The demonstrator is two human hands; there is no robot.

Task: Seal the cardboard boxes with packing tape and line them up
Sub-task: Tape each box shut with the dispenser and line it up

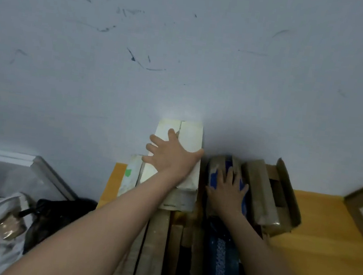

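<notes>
Nearest us, well short of the wall point(186, 47), narrow cardboard boxes point(154, 247) lie side by side. Closer to the wall, our right hand point(226, 190) rests flat, fingers spread, on the blue-printed box point(213, 177). Against the wall, our left hand point(169, 156) presses flat on the pale box point(190, 138), gripping nothing.

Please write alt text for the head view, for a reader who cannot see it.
Two hands rest flat on cardboard boxes lined up against a pale wall: the left hand on a pale box, the right hand on a blue-printed box. A brown box stands further right.
</notes>
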